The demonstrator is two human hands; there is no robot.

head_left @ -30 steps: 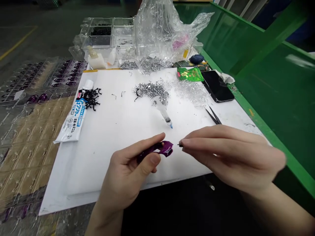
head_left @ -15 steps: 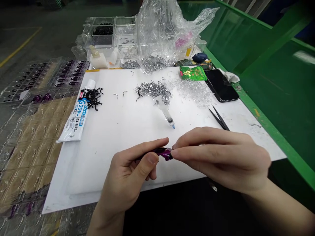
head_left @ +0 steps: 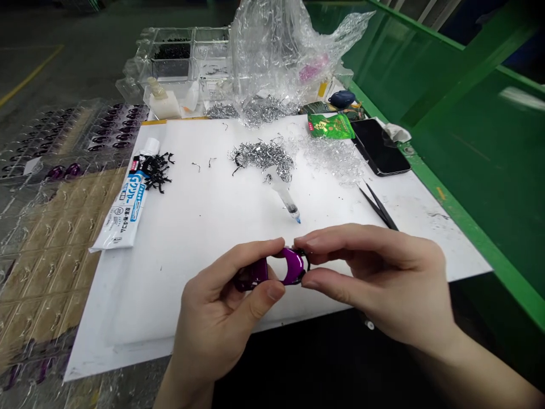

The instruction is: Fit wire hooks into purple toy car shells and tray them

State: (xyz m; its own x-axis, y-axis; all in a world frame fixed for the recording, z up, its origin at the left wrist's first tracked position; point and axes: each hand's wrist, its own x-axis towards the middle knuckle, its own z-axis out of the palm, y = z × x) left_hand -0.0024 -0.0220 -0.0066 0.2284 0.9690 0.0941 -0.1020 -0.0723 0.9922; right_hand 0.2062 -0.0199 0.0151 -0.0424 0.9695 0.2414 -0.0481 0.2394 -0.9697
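Between my hands, above the front of the white board, is a glossy purple plastic part with an oval opening and a black edge at its right end. My left hand pinches its left end between thumb and fingers. At the right end, my right hand grips the black edge with thumb and fingertips. Beyond the hands lies a syringe with a blue tip. Black tweezers rest to the right of it. A pile of small silvery metal pieces lies behind the syringe.
At left, a glue tube lies beside small black strips. Clear trays extend further left, some holding purple parts. A phone and a green packet are at back right. A plastic bag and divided bins stand behind.
The purple part has been turned so its face and oval opening now show. My right hand's thumb has moved down, its fingers spreading around the part's end. The view has shifted slightly.
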